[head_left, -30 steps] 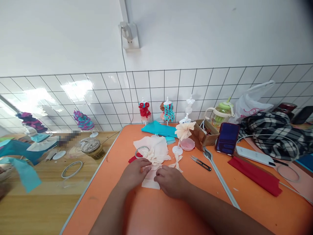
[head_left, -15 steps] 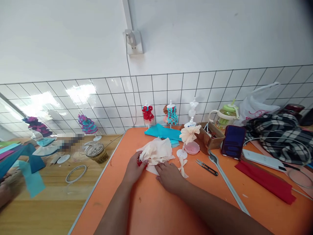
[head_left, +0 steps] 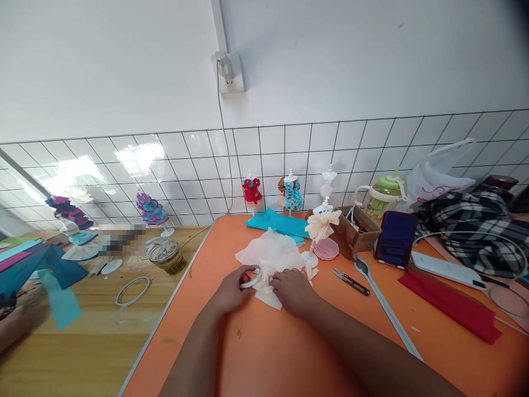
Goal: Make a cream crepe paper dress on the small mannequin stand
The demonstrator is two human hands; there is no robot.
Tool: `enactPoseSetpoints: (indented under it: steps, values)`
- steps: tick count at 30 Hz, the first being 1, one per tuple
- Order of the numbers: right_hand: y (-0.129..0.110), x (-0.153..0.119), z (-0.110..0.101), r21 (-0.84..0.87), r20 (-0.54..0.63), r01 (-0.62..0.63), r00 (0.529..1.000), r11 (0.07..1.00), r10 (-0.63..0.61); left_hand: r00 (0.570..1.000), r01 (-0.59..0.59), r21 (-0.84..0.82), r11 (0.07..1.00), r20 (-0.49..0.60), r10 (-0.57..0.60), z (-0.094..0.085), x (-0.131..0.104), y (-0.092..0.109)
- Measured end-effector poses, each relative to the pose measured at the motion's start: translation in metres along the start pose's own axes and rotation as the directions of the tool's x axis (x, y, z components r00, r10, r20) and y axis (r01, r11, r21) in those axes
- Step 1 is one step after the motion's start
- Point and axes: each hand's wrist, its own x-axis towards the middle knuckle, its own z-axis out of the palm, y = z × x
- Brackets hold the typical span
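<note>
Cream sheet (head_left: pixel 270 251) on orange tabletop (head_left: pixel 264 353) — tiled wall (head_left: pixel 271 151) behind.

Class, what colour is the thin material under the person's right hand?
The material is pale cream, seen best in the head view.

Centre frame, it's the round white ring (head_left: pixel 250 284), apparently over thin cream fabric sheets (head_left: pixel 273 248); folded turquoise cloth (head_left: pixel 276 224) behind, black metal snips (head_left: pixel 354 283) off right!

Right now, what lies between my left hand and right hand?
The head view shows a white ring at the left hand, then cream cloth reaching the right hand.
</note>
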Motion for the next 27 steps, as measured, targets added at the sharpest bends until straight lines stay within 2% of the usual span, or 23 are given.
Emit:
enactPoseSetpoints:
  steps: [4,6,8,10,12,16,19,24,26,27]
  values:
    - [0.006,0.002,0.007,0.021,-0.004,-0.052,0.999,0.998,0.052,0.978,0.155,-0.222,0.963,-0.105,-0.182,-0.002,0.002,0.0]
    - [0.006,0.004,0.008,0.039,-0.016,-0.086,0.996,0.996,0.087,0.951,0.149,-0.278,0.949,-0.222,-0.214,-0.003,0.004,0.002]
    - [0.006,0.006,0.008,0.056,-0.023,-0.113,0.993,0.992,0.114,0.92,0.114,-0.168,0.979,-0.353,-0.167,-0.004,0.005,0.005]
    - [0.005,0.008,0.008,0.071,-0.018,-0.116,0.993,0.991,0.118,0.896,0.138,0.039,0.99,-0.432,-0.108,-0.007,0.003,0.008]
    - [0.004,0.008,0.008,0.085,-0.013,-0.103,0.994,0.991,0.105,0.899,0.211,0.218,0.953,-0.426,-0.101,-0.009,0.0,0.009]
    - [0.003,0.009,0.007,0.103,0.002,-0.074,0.997,0.992,0.075,0.951,0.254,0.411,0.876,-0.271,-0.149,-0.007,-0.003,0.003]
    - [0.005,0.011,0.008,0.115,0.021,-0.096,0.995,0.989,0.094,0.96,0.243,0.423,0.873,-0.232,-0.155,-0.006,-0.001,-0.002]
    - [0.009,0.019,0.012,0.177,-0.005,-0.187,0.981,0.966,0.191,0.931,0.226,0.315,0.922,-0.347,-0.109,-0.005,0.002,0.006]
    - [0.009,0.024,0.013,0.217,-0.011,-0.191,0.98,0.957,0.198,0.956,0.173,0.428,0.887,-0.29,-0.047,0.001,0.003,0.015]
    - [0.009,0.025,0.014,0.237,-0.014,-0.188,0.98,0.953,0.196,0.978,0.119,0.512,0.851,-0.207,-0.013,0.005,0.004,0.019]
